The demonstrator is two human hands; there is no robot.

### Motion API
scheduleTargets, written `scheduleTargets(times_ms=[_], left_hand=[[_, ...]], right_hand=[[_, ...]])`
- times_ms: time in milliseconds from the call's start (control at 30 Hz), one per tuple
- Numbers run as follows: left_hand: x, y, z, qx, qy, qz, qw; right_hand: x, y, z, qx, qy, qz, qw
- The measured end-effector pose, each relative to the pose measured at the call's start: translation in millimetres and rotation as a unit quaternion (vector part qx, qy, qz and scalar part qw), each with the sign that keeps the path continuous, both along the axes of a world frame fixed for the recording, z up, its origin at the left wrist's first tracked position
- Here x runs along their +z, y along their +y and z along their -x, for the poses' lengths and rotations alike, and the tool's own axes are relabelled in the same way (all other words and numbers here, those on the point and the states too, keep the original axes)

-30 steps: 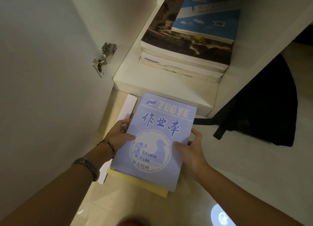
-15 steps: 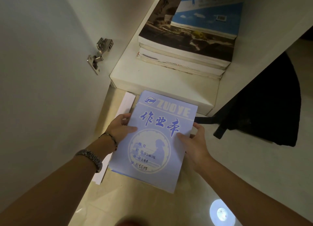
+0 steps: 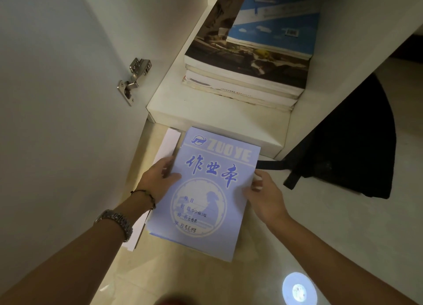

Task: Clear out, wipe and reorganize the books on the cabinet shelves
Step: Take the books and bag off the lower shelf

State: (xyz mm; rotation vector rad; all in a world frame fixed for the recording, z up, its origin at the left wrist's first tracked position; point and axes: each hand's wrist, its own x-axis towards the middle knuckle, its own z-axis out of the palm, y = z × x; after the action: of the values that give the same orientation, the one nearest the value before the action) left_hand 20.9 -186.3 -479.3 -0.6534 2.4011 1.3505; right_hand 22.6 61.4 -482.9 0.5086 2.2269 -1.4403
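1. Because the cabinet door (image 3: 57, 121) hangs open on its one visible metal hinge (image 3: 135, 79), the lowest shelf (image 3: 206, 117) is exposed, and the work is being done on the floor (image 3: 183, 282) just in front of it.
2. On that shelf one pile of books (image 3: 247, 76) lies flat, a blue-covered book uppermost on a wider dark-covered one; at least four are stacked, though the exact count is hard to tell. They lie well back from the shelf's front edge, and I judge they are not yet cleared out.
3. One black bag (image 3: 348, 144) slumps on the floor to the right of the cabinet side, its strap reaching toward the notebooks.
4. A stack of pale blue exercise notebooks (image 3: 206, 197) sits low over the floor below the shelf edge; several page edges show at the bottom corner, but their number cannot be counted. Whether it rests fully on the floor I cannot tell.
5. One white sheaf of paper (image 3: 170, 140) lies beside and partly under the stack's left edge.
6. Two hands flank the stack, probably to square it and keep it together: the left hand (image 3: 158, 181) has its grip on the left edge, thumb on the cover and fingers underneath, while the right hand (image 3: 263, 192) pinches the right edge likewise.
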Motion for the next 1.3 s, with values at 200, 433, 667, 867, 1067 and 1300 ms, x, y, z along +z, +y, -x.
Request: scheduleTargets(times_ms=[200,433,667,867,1067,1300], left_hand=[[-6.0,4.0,-6.2,-0.021,0.017,-0.004,1.0],[-10.4,-0.9,-1.4,-0.03,-0.027,0.024,0.999],[-13.0,0.7,3.1,-0.084,-0.03,0.103,0.991],[-2.2,-1.4,15.0,-0.097,-0.012,0.083,0.992],[22.1,0.3,27.5,-0.028,0.088,0.084,0.992],[57.2,11.1,67.7,-0.04,0.179,0.081,0.98]], right_hand=[[4.3,-15.8,-14.4,0.025,-0.019,0.082,0.996],[4.4,-35.2,-11.9,0.006,-0.028,0.108,0.994],[-0.5,-37.4,-11.7,-0.001,-0.03,0.129,0.991],[15.0,-16.9,-4.8,0.007,-0.019,0.062,0.998],[33.7,2.8,14.7,0.006,0.089,-0.072,0.993],[70.2,-11.3,50.0,0.004,0.207,-0.027,0.978]])
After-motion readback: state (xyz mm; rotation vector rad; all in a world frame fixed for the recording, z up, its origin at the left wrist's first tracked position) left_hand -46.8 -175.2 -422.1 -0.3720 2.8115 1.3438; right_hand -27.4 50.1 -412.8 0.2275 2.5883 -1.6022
